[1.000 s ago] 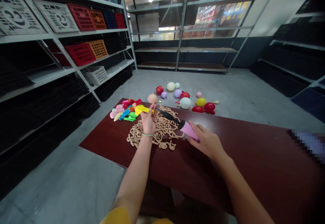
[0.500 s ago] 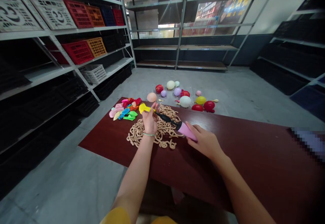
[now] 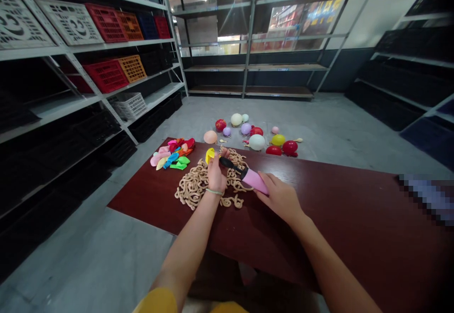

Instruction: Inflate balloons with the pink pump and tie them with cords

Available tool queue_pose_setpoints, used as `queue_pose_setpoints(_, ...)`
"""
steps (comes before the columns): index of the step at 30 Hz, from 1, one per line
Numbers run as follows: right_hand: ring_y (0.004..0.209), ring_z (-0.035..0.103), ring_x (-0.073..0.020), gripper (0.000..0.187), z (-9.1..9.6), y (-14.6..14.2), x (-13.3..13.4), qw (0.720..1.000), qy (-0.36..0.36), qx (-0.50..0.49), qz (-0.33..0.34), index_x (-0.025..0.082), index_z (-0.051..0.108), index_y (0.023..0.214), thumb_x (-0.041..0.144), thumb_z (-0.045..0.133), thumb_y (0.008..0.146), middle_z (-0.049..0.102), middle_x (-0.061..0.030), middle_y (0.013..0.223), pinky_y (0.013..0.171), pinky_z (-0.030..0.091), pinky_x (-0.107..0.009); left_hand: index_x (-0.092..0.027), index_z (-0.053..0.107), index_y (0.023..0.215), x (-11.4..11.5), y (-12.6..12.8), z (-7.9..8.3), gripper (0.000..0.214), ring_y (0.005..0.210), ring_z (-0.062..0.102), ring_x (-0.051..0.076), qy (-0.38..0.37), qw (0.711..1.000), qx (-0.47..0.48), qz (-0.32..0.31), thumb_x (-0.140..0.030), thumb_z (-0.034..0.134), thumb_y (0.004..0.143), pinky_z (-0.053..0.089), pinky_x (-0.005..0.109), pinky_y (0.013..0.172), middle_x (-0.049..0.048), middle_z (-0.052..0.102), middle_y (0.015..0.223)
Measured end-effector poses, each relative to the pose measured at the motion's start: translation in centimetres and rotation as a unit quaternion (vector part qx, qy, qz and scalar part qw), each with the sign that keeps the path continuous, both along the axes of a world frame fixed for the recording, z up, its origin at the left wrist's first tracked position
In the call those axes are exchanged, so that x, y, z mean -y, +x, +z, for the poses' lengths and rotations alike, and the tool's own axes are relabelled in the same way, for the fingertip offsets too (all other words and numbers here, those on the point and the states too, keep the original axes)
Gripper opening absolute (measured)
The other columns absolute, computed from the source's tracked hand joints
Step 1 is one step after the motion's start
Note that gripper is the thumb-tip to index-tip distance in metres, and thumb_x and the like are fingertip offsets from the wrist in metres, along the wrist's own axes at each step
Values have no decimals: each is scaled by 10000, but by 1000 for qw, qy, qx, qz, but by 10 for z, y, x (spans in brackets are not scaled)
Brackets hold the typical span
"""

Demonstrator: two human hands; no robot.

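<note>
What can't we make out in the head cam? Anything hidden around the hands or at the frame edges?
Head view:
The neck of the yellow balloon is hidden by the left hand, so whether it sits on the black nozzle can't be told.
The grip side of the pink handheld pump is covered by the right hand.
The pixelated object at the right edge is blurred beyond identifying.

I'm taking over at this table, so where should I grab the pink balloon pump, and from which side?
Take the fat pink body from the near right side, as the right hand does. It is the widest part and it tapers to a slim black nozzle pointing toward the left hand, so leave that end free.
</note>
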State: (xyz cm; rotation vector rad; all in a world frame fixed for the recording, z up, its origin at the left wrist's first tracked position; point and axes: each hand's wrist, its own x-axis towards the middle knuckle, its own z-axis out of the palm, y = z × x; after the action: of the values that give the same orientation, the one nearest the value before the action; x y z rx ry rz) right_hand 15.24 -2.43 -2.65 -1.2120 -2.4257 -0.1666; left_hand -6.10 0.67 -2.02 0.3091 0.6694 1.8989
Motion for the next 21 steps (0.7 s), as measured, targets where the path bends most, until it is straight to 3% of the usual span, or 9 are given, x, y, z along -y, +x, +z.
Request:
queue_pose_setpoints(4, 1025, 627, -248, 503, 4, -3, 4, 1000, -4, 13, 5, 140, 495, 1383, 417, 470, 964, 630, -131, 1261, 791, 479, -329, -167, 597, 956, 1, 6, 0, 317, 914, 699, 188, 3, 999, 33, -36, -479, 545, 937, 549, 325, 845, 89, 704, 963)
queue_pose_setpoints(9, 1004, 630, -237, 544, 17, -10, 7, 996, -47, 68, -24, 218, 423, 1469, 475, 417, 990, 632, -114, 1226, 719, 450, -302, -239, 539, 1014, 3, 9, 6, 245, 563, 543, 99, 45, 997, 44, 33, -454, 594, 911, 496, 247, 600, -48, 507, 655)
queue_pose_setpoints(13, 928, 639, -233, 581, 28, -8, 12, 989, -69, 125, -45, 279, 364, 1509, 535, 395, 989, 665, -92, 1082, 675, 417, -282, -222, 471, 866, 5, 2, 15, 271, 470, 416, 75, 23, 997, 58, 53, -465, 589, 897, 362, 206, 460, -67, 387, 600)
queue_pose_setpoints(17, 895, 650, -235, 601, 19, 29, 24, 988, -47, 147, -30, 201, 415, 1471, 541, 426, 976, 668, -121, 1097, 682, 422, -289, -219, 375, 756, 4, -7, 22, 306, 407, 309, 62, -30, 995, 65, 64, -427, 541, 907, 240, 201, 401, -79, 296, 557)
queue_pose_setpoints(21, 866, 654, -229, 541, 6, 89, 39, 989, 3, 144, -18, 142, 516, 1356, 519, 439, 976, 681, -130, 1043, 697, 442, -299, -220, 364, 750, 0, -1, 22, 290, 404, 312, 64, -41, 997, 47, 45, -398, 529, 908, 239, 202, 406, -78, 315, 560)
